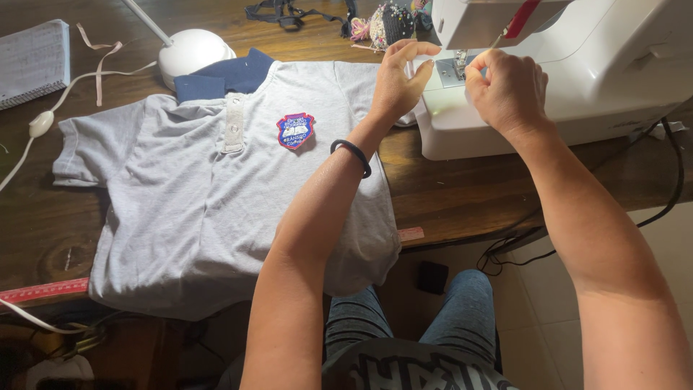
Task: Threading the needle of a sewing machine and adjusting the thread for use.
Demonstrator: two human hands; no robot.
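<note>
- White sewing machine (577, 65), top cut off; needle area hidden behind my right hand (509, 87), fingers curled, grip unclear.
- My left hand (399, 79), fingers pinched beside it; what it holds is indistinct.
- Grey polo shirt (202, 195) lies flat on dark wooden table (462, 191).

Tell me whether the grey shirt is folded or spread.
Spread: the grey shirt lies flat on the table, both sleeves out, hem overhanging.

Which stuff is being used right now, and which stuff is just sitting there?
In use:
left hand and right hand, both up at the needle
white sewing machine
grey polo shirt, spread beside the machine

Just lying about:
white lamp base
pincushion
notebook
red ruler
pink ribbon
</note>
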